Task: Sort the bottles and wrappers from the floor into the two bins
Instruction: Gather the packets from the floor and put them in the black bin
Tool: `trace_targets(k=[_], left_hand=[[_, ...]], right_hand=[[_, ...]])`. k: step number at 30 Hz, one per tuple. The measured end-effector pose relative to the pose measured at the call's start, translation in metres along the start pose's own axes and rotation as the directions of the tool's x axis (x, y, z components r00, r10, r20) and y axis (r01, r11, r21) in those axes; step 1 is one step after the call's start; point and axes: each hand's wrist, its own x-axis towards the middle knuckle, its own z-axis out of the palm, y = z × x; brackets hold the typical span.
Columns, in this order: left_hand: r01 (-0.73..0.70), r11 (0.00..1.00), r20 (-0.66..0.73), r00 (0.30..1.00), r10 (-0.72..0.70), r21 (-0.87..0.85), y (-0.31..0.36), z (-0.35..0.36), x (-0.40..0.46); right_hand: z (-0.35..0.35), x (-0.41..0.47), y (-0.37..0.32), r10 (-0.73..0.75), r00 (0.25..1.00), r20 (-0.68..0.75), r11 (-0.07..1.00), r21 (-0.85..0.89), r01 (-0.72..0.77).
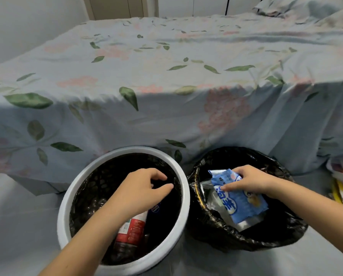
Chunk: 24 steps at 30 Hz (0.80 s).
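From the head view, a blue wrapper (239, 198) is pinched in the grip of the right hand (252, 181) just above the bagged bin (286, 234); it is best let go only once well inside the rim, so that it drops onto the pale wrappers already lying there. The left hand (140, 192) is held over the white bin (183, 196) with fingers loosely curled and nothing in them, and bottles (130, 230) are seen lying in that bin below it.
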Motion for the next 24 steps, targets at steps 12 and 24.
trace_targets(k=[12, 24], left_hand=[[-0.26, 0.952, 0.119, 0.963, 0.243, 0.16, 0.07, 0.017, 0.003], [-0.645, 0.728, 0.323, 0.757, 0.568, 0.233, 0.229, 0.098, 0.039]], right_hand=[[-0.007, 0.016, -0.004, -0.029, 0.998, -0.064, 0.965, -0.263, 0.011], [-0.161, -0.033, 0.14, -0.171, 0.766, -0.62, 0.911, -0.395, -0.116]])
